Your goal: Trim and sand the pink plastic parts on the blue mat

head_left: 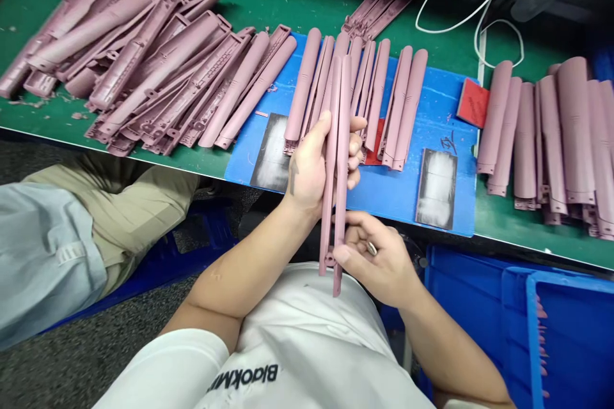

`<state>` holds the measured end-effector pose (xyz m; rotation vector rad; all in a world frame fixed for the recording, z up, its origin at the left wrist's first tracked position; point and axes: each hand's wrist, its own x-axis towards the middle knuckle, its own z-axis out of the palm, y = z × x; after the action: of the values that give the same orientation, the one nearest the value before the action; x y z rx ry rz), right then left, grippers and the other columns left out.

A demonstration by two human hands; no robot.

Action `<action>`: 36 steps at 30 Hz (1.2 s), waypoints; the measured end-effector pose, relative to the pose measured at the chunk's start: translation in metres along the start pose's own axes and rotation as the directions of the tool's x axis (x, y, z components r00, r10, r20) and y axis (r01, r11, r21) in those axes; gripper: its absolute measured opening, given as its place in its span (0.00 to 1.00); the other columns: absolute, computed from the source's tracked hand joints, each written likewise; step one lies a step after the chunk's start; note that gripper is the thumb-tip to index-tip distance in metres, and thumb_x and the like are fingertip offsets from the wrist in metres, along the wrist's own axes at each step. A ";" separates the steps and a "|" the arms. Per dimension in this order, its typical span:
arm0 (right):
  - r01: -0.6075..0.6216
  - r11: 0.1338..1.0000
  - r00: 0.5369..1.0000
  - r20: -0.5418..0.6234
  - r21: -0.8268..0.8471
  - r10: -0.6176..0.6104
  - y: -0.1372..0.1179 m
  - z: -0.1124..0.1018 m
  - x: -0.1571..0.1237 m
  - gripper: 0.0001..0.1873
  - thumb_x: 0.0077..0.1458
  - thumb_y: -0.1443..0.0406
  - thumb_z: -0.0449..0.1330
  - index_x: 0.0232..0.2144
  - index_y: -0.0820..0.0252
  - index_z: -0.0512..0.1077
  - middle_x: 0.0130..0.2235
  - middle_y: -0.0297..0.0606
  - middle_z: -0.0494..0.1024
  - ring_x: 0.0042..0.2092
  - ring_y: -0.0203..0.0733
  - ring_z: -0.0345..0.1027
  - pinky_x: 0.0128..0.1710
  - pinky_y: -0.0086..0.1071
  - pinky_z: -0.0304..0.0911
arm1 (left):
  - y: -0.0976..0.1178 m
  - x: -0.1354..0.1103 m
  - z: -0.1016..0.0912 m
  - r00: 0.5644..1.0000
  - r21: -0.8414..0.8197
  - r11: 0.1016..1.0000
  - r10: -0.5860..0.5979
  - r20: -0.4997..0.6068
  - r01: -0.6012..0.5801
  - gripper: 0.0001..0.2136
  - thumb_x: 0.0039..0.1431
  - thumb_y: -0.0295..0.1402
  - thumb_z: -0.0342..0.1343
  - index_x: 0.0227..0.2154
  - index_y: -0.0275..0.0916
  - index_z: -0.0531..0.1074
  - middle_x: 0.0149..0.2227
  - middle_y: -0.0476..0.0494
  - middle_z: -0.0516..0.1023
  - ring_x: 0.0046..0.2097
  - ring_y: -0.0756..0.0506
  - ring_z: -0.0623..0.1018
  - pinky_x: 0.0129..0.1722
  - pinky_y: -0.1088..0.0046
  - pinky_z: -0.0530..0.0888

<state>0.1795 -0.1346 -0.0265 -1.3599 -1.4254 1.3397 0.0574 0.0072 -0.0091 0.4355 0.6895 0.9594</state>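
Observation:
A long, slender pink plastic shell (339, 160) is held up in front of me, edge-on, with a narrow gap running down its length. My left hand (311, 169) wraps round its middle, thumb along the near side and fingers curled over the far side. Lower down, my right hand (377, 255) has its thumb against the bottom end of the shell, its other fingers bent. Among those fingers a small shiny metal piece (371, 248) shows; what it belongs to is hidden. Behind the held shell, a row of similar pink shells (403, 108) lies on a blue mat (436, 115).
A large heap of pink shells (158, 70) covers the green table (268, 0) at left. More shells (551, 140) lie at right. Dark abrasive-looking blocks (436, 188) and a red pad (473, 102) are nearby. Blue crates (532, 332) stand below right. Another person (57, 249) sits at left.

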 end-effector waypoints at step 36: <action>0.078 0.996 0.963 -0.262 0.047 -0.063 0.009 -0.001 -0.003 0.08 0.65 0.63 0.66 0.34 0.53 0.70 0.21 0.23 0.78 0.18 0.31 0.71 0.20 0.23 0.64 | -0.013 -0.042 -0.045 0.922 0.271 0.951 0.033 0.386 -0.147 0.23 0.69 0.32 0.69 0.65 0.46 0.78 0.59 0.38 0.85 0.56 0.38 0.88 0.57 0.62 0.86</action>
<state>0.1823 -0.1380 -0.0348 -1.3786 -1.2370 1.1013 0.0172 -0.0338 -0.0350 0.9004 0.4608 0.8276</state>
